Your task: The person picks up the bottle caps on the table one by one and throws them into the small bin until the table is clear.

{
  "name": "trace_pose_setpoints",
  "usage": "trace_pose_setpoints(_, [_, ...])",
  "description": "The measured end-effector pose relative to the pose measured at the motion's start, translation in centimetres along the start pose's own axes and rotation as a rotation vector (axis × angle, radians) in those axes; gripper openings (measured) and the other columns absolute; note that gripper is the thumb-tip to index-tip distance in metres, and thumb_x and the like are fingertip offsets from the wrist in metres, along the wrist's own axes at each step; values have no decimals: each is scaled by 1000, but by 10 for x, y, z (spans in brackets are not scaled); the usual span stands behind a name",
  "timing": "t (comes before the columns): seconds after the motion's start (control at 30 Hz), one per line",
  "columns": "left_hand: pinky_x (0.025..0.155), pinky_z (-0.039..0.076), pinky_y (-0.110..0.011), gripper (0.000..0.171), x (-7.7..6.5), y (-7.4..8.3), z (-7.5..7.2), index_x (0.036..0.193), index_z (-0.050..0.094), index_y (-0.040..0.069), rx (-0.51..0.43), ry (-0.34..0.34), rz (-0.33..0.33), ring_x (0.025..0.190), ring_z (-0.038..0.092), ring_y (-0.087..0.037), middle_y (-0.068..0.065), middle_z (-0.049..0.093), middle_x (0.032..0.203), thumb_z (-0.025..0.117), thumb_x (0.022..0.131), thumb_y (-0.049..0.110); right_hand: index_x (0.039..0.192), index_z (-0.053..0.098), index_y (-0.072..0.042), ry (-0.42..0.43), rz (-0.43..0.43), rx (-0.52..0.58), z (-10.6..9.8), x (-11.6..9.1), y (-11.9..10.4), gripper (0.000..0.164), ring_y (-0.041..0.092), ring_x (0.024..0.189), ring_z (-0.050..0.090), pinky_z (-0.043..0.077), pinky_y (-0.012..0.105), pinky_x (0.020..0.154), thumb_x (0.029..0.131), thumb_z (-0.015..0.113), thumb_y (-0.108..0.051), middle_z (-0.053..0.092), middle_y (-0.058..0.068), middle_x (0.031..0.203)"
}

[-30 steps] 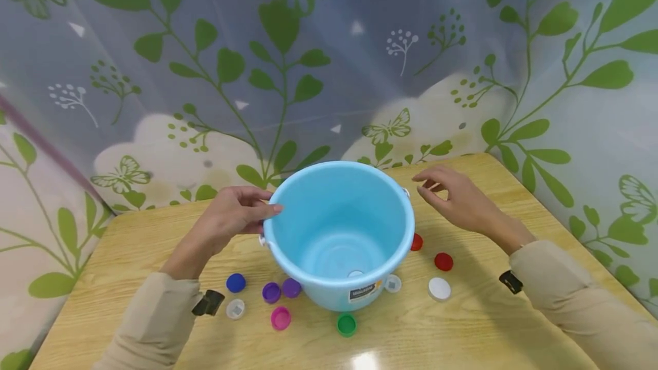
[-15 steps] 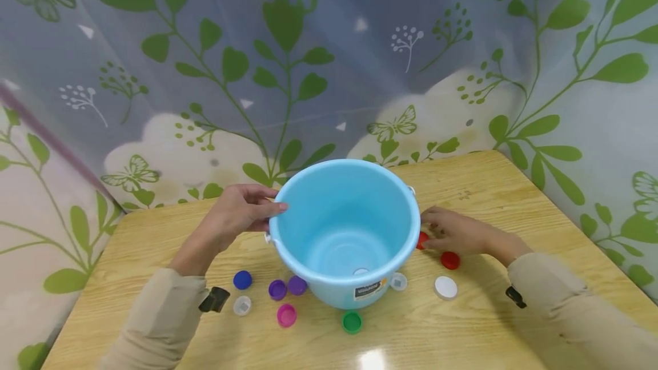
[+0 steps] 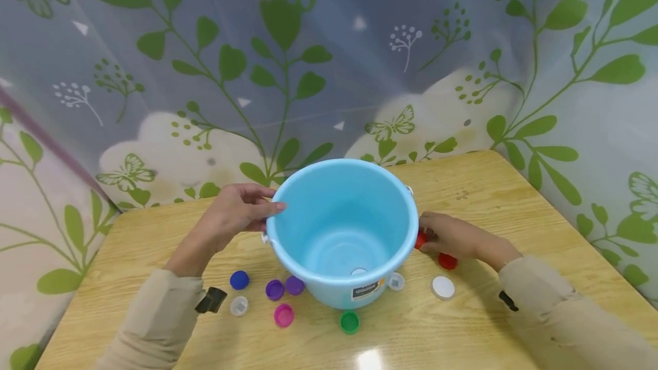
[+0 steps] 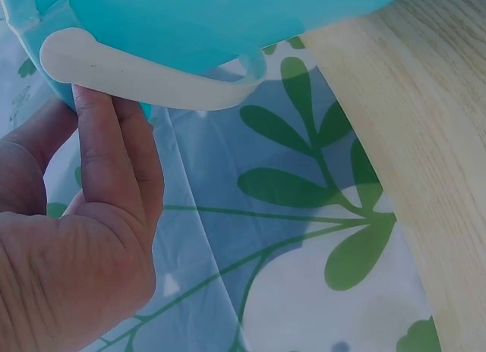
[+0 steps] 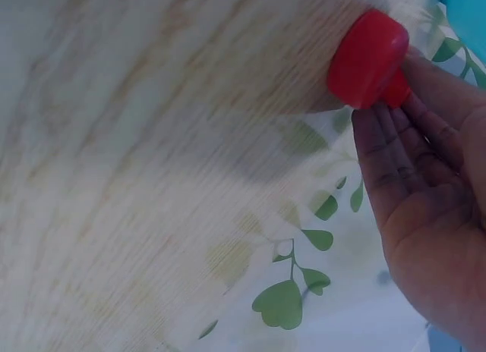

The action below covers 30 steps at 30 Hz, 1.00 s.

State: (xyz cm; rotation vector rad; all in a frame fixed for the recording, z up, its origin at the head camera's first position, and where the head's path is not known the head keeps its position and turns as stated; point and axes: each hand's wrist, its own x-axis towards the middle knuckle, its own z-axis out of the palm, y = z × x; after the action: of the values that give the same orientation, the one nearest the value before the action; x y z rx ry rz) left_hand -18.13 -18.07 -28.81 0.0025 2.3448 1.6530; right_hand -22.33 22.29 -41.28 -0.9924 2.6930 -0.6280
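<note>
A light blue bucket [image 3: 341, 233] stands on the table with its mouth tilted towards me. My left hand [image 3: 233, 213] grips its left rim, thumb over the inside and fingers outside. In the left wrist view those fingers lie under the white handle [image 4: 152, 83]. To the right of the bucket, my right hand [image 3: 454, 236] pinches a red bottle cap [image 3: 420, 240] low against the bucket wall; the fingers partly hide it. Another red cap [image 3: 447, 261] lies just under that hand, and it looms large in the right wrist view [image 5: 368, 60].
Several loose caps lie around the bucket: blue [image 3: 239, 280], clear [image 3: 239, 305], purple [image 3: 275, 289], pink [image 3: 284, 315], green [image 3: 349, 322] and white [image 3: 443, 288]. A small white piece [image 3: 358, 272] is inside the bucket. A leaf-patterned curtain [image 3: 329, 73] backs the wooden table [image 3: 411, 341].
My right hand has come down from beside the bucket's rim to the red cap on the table and closed its fingers on it. The left hand stays on the rim.
</note>
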Motion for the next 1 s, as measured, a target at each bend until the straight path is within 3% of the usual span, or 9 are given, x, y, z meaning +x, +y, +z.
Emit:
trace_pose_setpoints(0.2, [72,58,-36,39,-1,1,1,118,61,-3,5,-1,6,74,69,-23,-17,66,95,75,85,15,105,61,-11,30,-37,-11,1,-2,-1,25,12,78,48,47,27,68,85,74,-14,54,-4,90])
trace_pose_setpoints(0.73, [71,58,-34,41,-1,1,-1,118,60,-5,15,-3,10,72,69,-21,-16,66,94,74,85,14,109,61,-8,23,-37,-26,0,-2,-4,28,13,80,48,47,28,69,85,73,-13,55,-2,93])
trace_pose_setpoints(1.0, [71,59,-34,41,-1,3,0,118,60,-6,25,-6,7,73,69,-23,-17,66,95,74,85,15,112,64,-6,45,28,93,-19,-7,-11,28,17,88,56,52,34,76,87,72,-14,60,-1,100])
